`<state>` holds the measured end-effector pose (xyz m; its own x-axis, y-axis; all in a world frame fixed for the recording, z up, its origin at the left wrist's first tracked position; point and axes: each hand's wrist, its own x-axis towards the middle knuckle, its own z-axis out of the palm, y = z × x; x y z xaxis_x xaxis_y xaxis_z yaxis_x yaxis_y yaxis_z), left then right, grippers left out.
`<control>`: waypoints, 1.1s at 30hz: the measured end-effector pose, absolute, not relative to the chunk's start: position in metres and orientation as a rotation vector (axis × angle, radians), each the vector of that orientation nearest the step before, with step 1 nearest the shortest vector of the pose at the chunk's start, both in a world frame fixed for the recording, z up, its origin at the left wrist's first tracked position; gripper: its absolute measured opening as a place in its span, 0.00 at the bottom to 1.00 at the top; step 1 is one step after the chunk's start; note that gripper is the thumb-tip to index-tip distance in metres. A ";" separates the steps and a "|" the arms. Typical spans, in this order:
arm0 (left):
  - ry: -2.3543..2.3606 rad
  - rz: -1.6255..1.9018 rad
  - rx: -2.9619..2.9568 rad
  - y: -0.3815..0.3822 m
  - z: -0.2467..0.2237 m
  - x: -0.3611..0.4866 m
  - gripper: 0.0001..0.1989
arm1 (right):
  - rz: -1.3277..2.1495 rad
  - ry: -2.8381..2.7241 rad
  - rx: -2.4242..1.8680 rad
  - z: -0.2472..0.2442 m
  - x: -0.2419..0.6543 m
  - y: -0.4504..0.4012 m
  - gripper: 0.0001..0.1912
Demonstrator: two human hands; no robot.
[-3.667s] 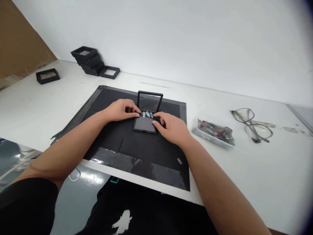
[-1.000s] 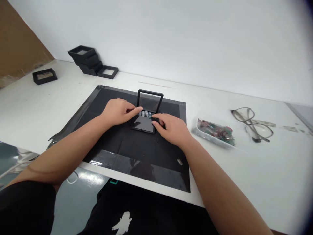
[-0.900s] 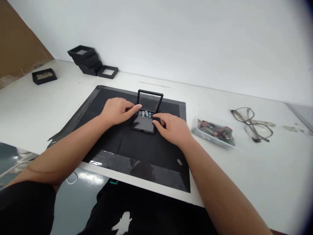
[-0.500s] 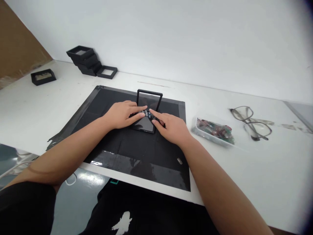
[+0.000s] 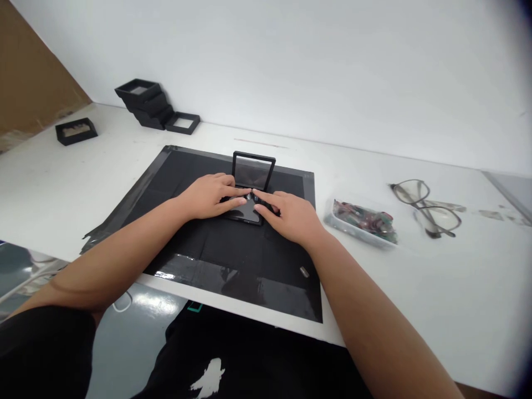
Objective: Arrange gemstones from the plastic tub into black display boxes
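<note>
A small black hinged frame [image 5: 254,156] with clear film stands opened on the black mat [image 5: 199,238], its back half upright and its lower half flat. Small shiny pieces [image 5: 249,196] lie on the film near the hinge, mostly covered by fingertips. From the left, my left hand [image 5: 214,195] rests over the frame, index finger and thumb stretched out and apart. My right hand [image 5: 288,213] mirrors it from the right, index fingertip nearly meeting the left one at the pieces. Neither hand is wrapped round anything.
Several black frames [image 5: 145,105] are stacked at the back left, with another black frame [image 5: 76,133] farther left. To the right are a plastic box [image 5: 361,235] of wrapped coloured pieces and eyeglasses [image 5: 428,208]. One small clear piece [image 5: 305,272] lies on the mat.
Both index fingertips have come down and closer together over the pieces, covering more of them. My right thumb has shifted slightly left.
</note>
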<state>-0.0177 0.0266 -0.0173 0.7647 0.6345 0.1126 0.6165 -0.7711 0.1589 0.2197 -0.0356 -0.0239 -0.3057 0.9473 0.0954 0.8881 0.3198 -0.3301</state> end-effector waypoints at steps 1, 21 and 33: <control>1.000 0.239 2.847 0.027 -0.018 -0.018 0.28 | 0.320 -2.312 -1.660 -0.024 0.220 -0.035 0.25; 0.931 0.336 2.865 0.035 -0.016 -0.028 0.28 | 0.412 -2.253 -1.670 -0.023 0.221 -0.034 0.23; 0.824 0.415 2.825 0.034 -0.007 -0.032 0.33 | 0.496 -2.221 -1.557 -0.024 0.222 -0.034 0.20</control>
